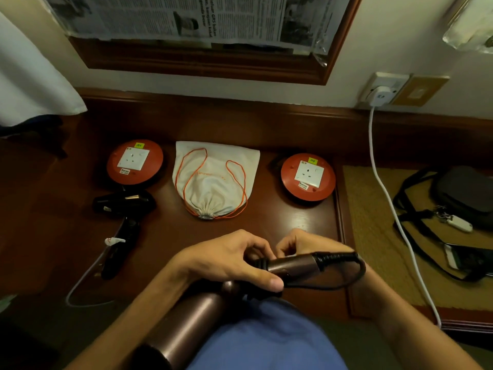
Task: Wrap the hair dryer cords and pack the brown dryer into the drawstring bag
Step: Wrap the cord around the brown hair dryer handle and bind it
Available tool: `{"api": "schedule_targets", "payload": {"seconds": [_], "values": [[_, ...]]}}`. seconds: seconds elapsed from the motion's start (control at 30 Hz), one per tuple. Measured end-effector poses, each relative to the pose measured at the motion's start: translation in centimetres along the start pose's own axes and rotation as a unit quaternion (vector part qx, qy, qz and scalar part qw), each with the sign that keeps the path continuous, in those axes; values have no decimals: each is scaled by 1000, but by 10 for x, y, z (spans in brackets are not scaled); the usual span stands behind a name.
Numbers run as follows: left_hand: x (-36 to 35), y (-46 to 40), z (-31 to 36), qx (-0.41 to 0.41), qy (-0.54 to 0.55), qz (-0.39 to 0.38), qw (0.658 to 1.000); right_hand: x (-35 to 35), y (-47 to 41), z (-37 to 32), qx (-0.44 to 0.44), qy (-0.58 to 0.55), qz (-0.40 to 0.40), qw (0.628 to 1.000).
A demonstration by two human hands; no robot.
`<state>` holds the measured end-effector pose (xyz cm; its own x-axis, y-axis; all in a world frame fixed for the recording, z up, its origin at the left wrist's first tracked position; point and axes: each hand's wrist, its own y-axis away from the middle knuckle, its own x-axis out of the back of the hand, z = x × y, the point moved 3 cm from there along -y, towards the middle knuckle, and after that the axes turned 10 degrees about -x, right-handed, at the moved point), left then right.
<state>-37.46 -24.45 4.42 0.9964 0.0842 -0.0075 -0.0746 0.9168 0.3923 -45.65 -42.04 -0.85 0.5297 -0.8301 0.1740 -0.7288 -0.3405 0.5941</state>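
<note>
Right now the left hand (234,260) grips the brown dryer (290,267) handle near the drawstring bag (216,177), right hand (298,244) pinching black cord (354,273); a loose loop could spring off the handle

Two round red socket reels stand on the desk (293,228): the left reel (134,162) at the rear left, the right reel (308,177) at the rear right, each with a white socket plate and a yellow sticker. A white plug (381,96) sits in a wall socket; its white cable (386,193) runs down across a woven mat (373,236). A black pouch (464,193) with straps lies on the mat, a phone (469,259) near it. Newspaper (186,17) covers a wood-framed panel (202,65) above. White cloth (32,84) hangs at far left.
</note>
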Motion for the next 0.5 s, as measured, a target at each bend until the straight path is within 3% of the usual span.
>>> {"api": "schedule_targets", "payload": {"seconds": [0.2, 0.33, 0.4, 0.5], "values": [[-3, -7, 1, 93, -211, -42, 972, 31, 7, -44, -23, 42, -34, 998], [-5, -14, 2, 57, -210, -61, 974, 28, 27, -97, -36, 180, -95, 978], [-1, -14, 2, 28, -196, -60, 978, 22, 34, -111, -49, 246, -59, 966], [12, -14, -4, -15, -140, -26, 990, 12, 40, -116, -50, 242, 49, 968]]}}
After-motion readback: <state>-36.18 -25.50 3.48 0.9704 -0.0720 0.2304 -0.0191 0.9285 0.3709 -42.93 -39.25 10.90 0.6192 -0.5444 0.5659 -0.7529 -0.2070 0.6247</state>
